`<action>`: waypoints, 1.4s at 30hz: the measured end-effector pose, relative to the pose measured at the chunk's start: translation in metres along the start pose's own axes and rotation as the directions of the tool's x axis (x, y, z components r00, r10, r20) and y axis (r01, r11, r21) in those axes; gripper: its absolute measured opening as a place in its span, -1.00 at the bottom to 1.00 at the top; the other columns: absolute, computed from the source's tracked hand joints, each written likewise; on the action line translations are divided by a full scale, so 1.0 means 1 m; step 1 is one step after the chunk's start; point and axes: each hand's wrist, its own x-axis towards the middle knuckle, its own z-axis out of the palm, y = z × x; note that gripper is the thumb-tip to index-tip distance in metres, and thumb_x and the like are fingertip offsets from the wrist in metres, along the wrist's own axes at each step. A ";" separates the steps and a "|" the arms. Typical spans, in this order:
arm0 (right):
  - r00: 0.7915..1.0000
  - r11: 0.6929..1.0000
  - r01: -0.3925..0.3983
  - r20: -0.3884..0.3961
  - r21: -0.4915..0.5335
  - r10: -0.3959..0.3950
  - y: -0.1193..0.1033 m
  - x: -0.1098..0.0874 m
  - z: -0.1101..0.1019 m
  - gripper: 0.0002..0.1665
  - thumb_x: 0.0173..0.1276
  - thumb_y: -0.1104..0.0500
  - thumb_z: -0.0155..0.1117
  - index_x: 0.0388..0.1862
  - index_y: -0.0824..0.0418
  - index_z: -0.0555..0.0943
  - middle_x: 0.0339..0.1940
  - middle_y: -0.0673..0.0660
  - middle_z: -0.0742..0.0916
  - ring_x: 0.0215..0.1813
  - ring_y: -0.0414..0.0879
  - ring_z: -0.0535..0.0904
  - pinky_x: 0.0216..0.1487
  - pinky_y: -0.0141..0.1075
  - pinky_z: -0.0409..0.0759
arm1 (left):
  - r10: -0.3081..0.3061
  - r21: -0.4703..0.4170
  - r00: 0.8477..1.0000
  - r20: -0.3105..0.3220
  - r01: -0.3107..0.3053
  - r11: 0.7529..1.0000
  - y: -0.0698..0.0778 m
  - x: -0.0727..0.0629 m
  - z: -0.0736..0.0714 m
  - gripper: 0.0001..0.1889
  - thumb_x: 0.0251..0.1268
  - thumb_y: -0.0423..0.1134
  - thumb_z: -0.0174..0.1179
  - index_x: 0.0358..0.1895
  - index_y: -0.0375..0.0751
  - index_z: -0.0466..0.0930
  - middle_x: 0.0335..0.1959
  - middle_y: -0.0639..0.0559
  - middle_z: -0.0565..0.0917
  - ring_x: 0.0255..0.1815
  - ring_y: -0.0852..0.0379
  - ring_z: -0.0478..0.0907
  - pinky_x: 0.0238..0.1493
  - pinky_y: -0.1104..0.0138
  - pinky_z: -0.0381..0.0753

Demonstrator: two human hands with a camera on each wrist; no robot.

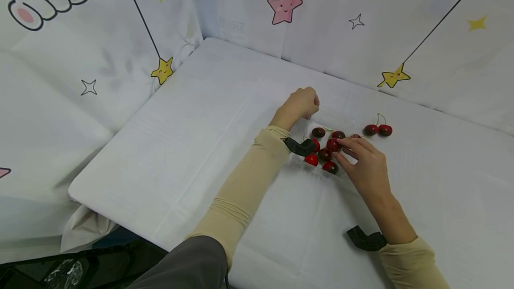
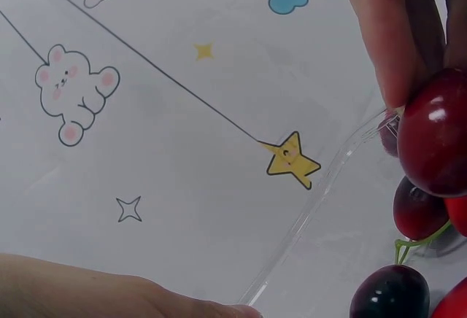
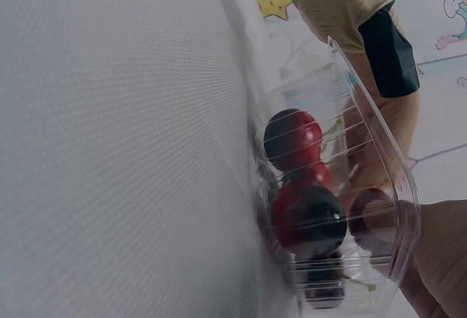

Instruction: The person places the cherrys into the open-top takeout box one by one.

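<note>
A clear plastic box (image 1: 326, 174) with several dark red cherries (image 1: 330, 167) in it stands on the white table. At its far left corner, my left hand (image 1: 298, 105) grips the rim with curled fingers; the thumb lies at the rim (image 2: 292, 236) in the left wrist view. Thumb and fingers of my right hand (image 1: 367, 168) pinch a cherry (image 1: 333, 145) over the box's right side. That cherry (image 2: 438, 134) looks large and glossy in the left wrist view. Through the ribbed box wall (image 3: 350, 125), the right wrist view shows more cherries (image 3: 308, 218).
Two cherries (image 1: 385, 130) joined by a green stem lie on the table (image 1: 192, 115), right of the box. A white curtain (image 1: 321, 26) printed with stars hangs behind the table's far edge. Black wrist mounts (image 1: 366, 240) sit on both sleeves.
</note>
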 end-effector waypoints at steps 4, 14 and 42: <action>1.000 1.000 0.004 0.007 -0.003 -0.004 0.000 0.000 0.000 -0.52 0.01 0.32 0.50 -0.01 0.25 0.66 -0.18 0.19 0.71 -0.17 0.06 0.72 -0.08 -0.62 0.43 | 0.007 0.001 1.000 -0.006 -0.007 1.000 0.000 0.001 0.000 -0.75 0.41 -0.19 0.02 0.01 -0.08 0.62 -0.32 0.10 0.66 -0.36 0.23 0.55 -0.25 0.40 0.49; 1.000 1.000 0.022 0.015 -0.007 -0.022 0.001 0.001 -0.002 -0.54 0.02 0.32 0.50 -0.03 0.27 0.66 -0.22 0.20 0.70 -0.20 0.07 0.73 -0.17 -0.15 0.59 | -0.001 0.000 1.000 0.001 0.001 1.000 0.002 0.000 0.000 -0.75 0.41 -0.18 0.03 0.02 -0.09 0.61 -0.20 0.10 0.67 -0.34 0.24 0.57 -0.25 0.40 0.51; 0.980 0.987 -0.161 -0.113 0.016 0.162 0.029 0.008 -0.032 -0.57 0.09 0.29 0.46 -0.02 0.32 0.65 -0.12 0.27 0.70 -0.12 0.15 0.69 -0.15 -0.84 0.23 | 0.032 -0.004 0.999 -0.022 -0.033 0.999 0.001 -0.003 0.001 -0.73 0.41 -0.20 0.03 0.04 -0.13 0.61 -0.26 0.06 0.69 -0.41 0.25 0.56 -0.30 0.43 0.51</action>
